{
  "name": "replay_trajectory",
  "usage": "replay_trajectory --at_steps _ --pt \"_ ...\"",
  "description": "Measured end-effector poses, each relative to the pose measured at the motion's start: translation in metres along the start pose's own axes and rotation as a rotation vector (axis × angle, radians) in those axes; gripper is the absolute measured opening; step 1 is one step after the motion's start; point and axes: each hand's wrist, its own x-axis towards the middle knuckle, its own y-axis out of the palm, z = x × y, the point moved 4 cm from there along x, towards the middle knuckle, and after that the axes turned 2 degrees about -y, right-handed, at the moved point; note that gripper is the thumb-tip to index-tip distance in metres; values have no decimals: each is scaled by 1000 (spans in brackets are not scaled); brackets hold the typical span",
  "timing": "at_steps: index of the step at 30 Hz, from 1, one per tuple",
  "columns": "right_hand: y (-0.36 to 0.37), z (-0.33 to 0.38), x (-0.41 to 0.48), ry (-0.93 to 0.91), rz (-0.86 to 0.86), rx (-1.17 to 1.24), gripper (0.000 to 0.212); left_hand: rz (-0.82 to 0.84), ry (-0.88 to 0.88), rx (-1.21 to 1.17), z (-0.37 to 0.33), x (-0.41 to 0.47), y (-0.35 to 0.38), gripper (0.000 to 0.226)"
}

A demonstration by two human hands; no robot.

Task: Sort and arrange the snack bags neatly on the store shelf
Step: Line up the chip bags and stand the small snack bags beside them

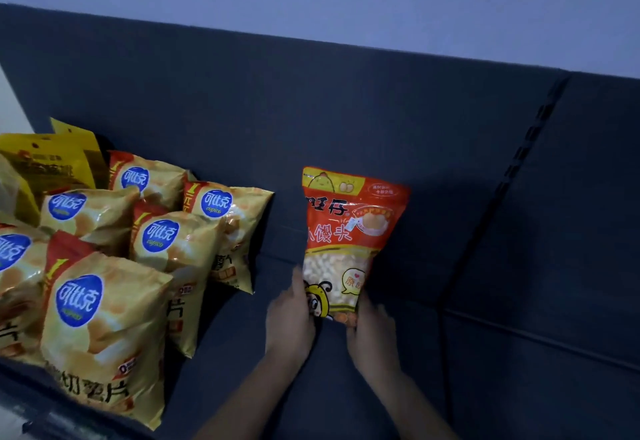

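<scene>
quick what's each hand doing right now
left hand: holding the orange snack bag by its lower left edge
right hand: holding the same bag's bottom right corner

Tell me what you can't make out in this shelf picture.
Head view only.
Bottom edge of the orange bag: covered by the left hand and right hand; whether it rests on the shelf is unclear.
Fingers of both hands: motion-blurred, so the grip is unclear.
Yellow bags at the back: mostly hidden by the chip bags.
Leftmost chip bags: cut off by the left frame edge.
</scene>
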Motion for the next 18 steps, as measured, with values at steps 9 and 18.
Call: replay_trajectory --at_steps 9,18 --pt "2 -3 14 225 27 -32 47 120 146 -38 5 27 17 72" --pt "-3 -9 -7 326 -47 -206 60 207 22 -292 9 24 21 79"
